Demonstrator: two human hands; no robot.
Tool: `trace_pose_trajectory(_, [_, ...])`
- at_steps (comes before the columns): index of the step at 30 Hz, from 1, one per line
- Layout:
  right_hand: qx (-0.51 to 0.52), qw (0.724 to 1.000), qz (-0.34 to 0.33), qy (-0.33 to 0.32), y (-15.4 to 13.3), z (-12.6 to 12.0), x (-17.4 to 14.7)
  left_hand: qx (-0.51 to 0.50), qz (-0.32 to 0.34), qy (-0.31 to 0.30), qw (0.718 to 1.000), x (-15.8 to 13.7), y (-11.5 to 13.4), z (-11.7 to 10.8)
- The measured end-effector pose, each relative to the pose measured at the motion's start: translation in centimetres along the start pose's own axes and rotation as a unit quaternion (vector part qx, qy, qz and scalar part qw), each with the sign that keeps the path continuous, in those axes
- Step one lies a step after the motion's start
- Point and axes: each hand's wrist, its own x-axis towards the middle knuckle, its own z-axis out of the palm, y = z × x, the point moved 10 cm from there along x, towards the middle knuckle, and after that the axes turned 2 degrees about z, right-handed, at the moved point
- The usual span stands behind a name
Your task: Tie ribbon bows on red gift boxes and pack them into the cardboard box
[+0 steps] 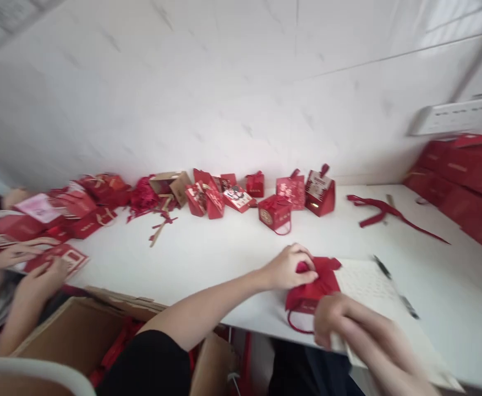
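Note:
A small red gift box with a red ribbon on top and a dark red cord handle stands near the front edge of the white table. My left hand reaches over its upper left side, fingers bent and closed on the box's top by the ribbon. At the box's front right corner, my right hand is curled and blurred by motion. What its fingers hold, if anything, is hidden. A sheet of paper with handwriting lies right of the box, partly under my right forearm, with a black pen on it.
Several finished-looking red boxes line the wall. Loose red ribbon lies to the right, before stacked red boxes. A power strip is on the wall. Left, another person's hands hold a red card piece beyond an open carton.

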Motion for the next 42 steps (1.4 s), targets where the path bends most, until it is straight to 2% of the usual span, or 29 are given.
trace_pose_trajectory(3, [-0.110,0.988,0.099,-0.049,3.7,2.4,0.1,0.008,-0.008,0.003,1.000,0.0,-0.1,-0.2])
trace_pose_trajectory(5, [-0.206,0.964,0.161,-0.052,6.3,3.1,0.2,0.005,-0.015,-0.003,1.000,0.0,-0.2,-0.2])
trace_pose_trajectory(7, [-0.230,0.951,0.200,-0.050,8.1,3.5,0.3,-0.003,-0.026,-0.008,1.000,-0.1,-0.3,-0.1])
trace_pose_trajectory(9, [-0.189,0.960,0.201,-0.046,8.6,4.0,0.6,-0.009,-0.038,-0.010,0.999,-0.2,-0.5,-0.1])
trace_pose_trajectory(12, [-0.095,0.982,0.165,-0.018,8.0,4.3,1.4,-0.011,-0.044,-0.010,0.999,-0.1,-0.7,-0.2])
trace_pose_trajectory(15, [-0.007,0.989,0.150,0.014,8.0,4.4,2.0,-0.016,-0.038,-0.021,0.999,0.0,-0.7,-0.3])
trace_pose_trajectory(18, [0.025,0.989,0.140,0.033,8.1,4.4,2.1,-0.017,-0.030,-0.034,0.999,0.1,-0.6,-0.8])
trace_pose_trajectory(21, [0.033,0.992,0.124,0.017,7.5,4.1,1.6,-0.003,-0.036,-0.013,0.999,0.2,-0.6,-2.2])
trace_pose_trajectory(24, [0.092,0.983,0.158,-0.011,7.3,2.6,0.7,0.027,-0.092,0.008,0.995,0.0,-1.4,-3.6])
trace_pose_trajectory(26, [0.109,0.977,0.174,0.060,7.4,-1.0,0.6,0.040,-0.151,-0.005,0.988,-0.3,-2.2,-3.9])
trace_pose_trajectory(29, [0.023,0.959,0.164,0.230,7.6,-7.5,1.1,0.040,-0.204,-0.037,0.977,-0.7,-2.7,-3.4])
trace_pose_trajectory(31, [-0.055,0.950,0.175,0.251,8.3,-9.2,2.2,0.049,-0.219,-0.046,0.973,-0.9,-2.6,-3.0])
trace_pose_trajectory(33, [-0.094,0.950,0.200,0.219,9.6,-9.0,3.7,0.063,-0.240,-0.051,0.968,-1.2,-2.8,-2.8])
trace_pose_trajectory(35, [-0.087,0.955,0.207,0.194,10.4,-8.2,4.9,0.065,-0.260,-0.054,0.962,-1.5,-3.3,-2.7])
trace_pose_trajectory(38, [-0.050,0.962,0.179,0.199,10.5,-7.3,5.8,0.020,-0.267,-0.063,0.961,-1.8,-3.7,-2.4])
trace_pose_trajectory(42, [-0.004,0.965,0.152,0.214,10.7,-6.9,5.3,-0.047,-0.243,-0.074,0.966,-1.7,-3.6,-1.7])
